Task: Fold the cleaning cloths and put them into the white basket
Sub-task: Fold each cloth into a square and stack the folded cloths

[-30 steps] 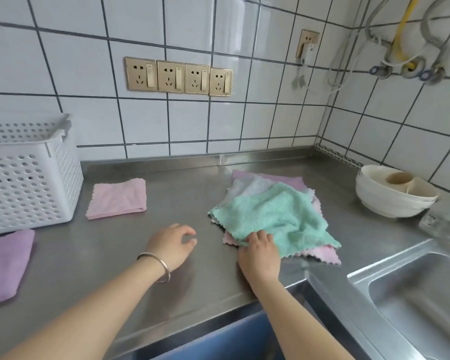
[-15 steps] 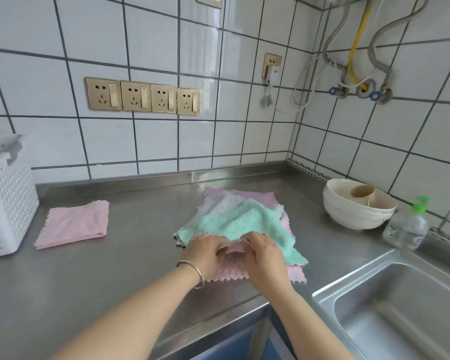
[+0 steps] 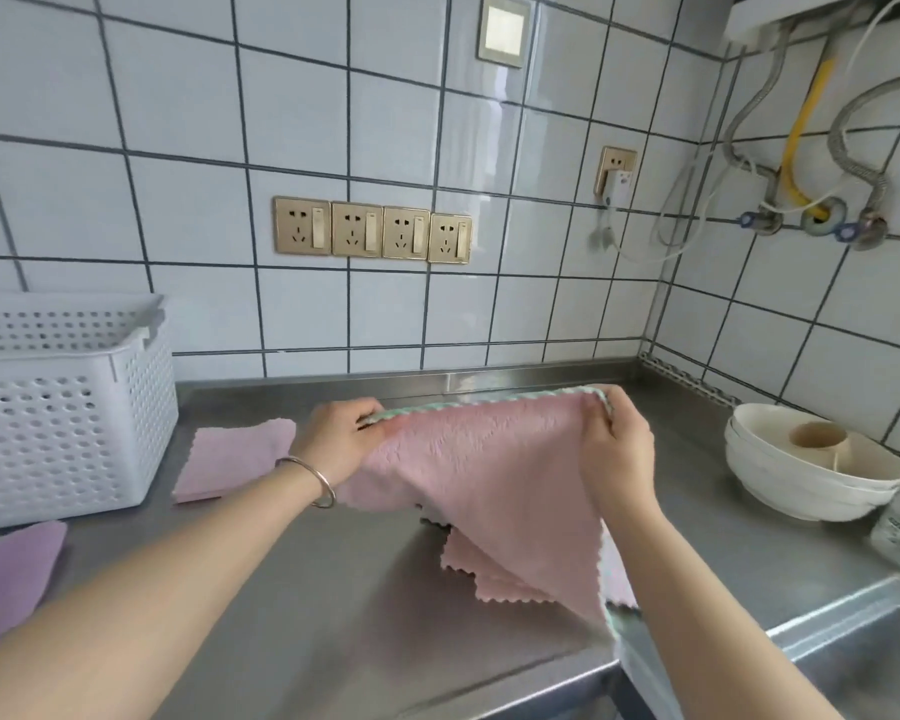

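Held up over the desk, just above the remaining pile: a pink cleaning cloth with a green reverse showing along its top hem, stretched taut between two pinches. Left grip clamped on the top left corner, right grip clamped on the top right corner, lower corner hanging down to the desk's front edge. Beneath it, more pink cloths lying loose and unfolded. Likely slip from here: a corner sliding out of either pinch during the fold, leaving the cloth skewed or dropped onto the pile. Also possible: the hanging corner catching and dragging the cloths below toward the desk's edge, or trailing toward the sink at the right. Uneven hems probable if the corners are not matched before laying down. Further left, a folded pink cloth flat on the desk, a purple cloth nearer the front, neither yet inside the white basket standing at the left. Stacked bowls well apart at the right, near enough for a wide swing to brush.
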The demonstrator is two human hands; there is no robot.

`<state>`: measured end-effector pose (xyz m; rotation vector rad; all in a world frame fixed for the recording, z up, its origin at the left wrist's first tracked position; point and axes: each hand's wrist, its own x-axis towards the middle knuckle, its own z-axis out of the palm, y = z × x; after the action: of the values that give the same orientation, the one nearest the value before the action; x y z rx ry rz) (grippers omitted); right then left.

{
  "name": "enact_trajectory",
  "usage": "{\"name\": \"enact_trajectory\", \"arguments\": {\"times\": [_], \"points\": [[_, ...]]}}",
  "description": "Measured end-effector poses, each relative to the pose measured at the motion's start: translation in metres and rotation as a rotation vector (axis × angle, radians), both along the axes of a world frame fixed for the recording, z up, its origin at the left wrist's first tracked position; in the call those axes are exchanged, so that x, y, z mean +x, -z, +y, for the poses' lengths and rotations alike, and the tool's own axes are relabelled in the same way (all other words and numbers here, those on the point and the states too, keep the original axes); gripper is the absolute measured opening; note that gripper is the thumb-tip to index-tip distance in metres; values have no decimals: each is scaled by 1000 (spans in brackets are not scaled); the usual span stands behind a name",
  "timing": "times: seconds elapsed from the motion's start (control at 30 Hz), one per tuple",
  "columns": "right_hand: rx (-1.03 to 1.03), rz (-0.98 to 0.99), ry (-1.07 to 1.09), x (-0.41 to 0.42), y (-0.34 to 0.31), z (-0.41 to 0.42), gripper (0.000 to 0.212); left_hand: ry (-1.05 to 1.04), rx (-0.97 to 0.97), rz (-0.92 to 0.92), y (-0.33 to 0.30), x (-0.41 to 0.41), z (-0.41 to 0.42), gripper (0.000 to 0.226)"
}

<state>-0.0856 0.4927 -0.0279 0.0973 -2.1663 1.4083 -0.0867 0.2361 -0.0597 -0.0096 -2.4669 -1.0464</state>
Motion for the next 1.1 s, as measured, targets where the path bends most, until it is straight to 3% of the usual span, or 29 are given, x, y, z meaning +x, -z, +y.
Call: {"name": "enact_trajectory", "arguments": {"times": [0.2,0.33,0.43,0.6,0.73,0.87,0.9,1.0,1.1], "points": [[40,-119,-50,-24,-1,-66,29,-22,-161,-286,-20,32,-107,29],[45,-144,-132,-31,-21,-114,27,-257,26,-115,-38,50,-159,19],[-14,-40,-183,-24,-45,-134,28,-289,188,78,-68,65,-176,18],[5,-35,-462,-5,-26,-125,28,-241,-93,107,-62,137,-188,17],[121,-331,-764,13,28,-99,36,46,-46,-145,-11,198,-184,53],[368,-666,-917,37,83,-78,25,118,-189,-544,57,229,-191,86],[401,-700,-938,44,89,-76,27,137,-194,-596,68,233,-192,83],[466,-761,-973,57,95,-70,29,135,-204,-650,77,243,-179,41],[490,-861,-1028,63,92,-69,25,206,-125,-749,73,242,-175,38]]}}
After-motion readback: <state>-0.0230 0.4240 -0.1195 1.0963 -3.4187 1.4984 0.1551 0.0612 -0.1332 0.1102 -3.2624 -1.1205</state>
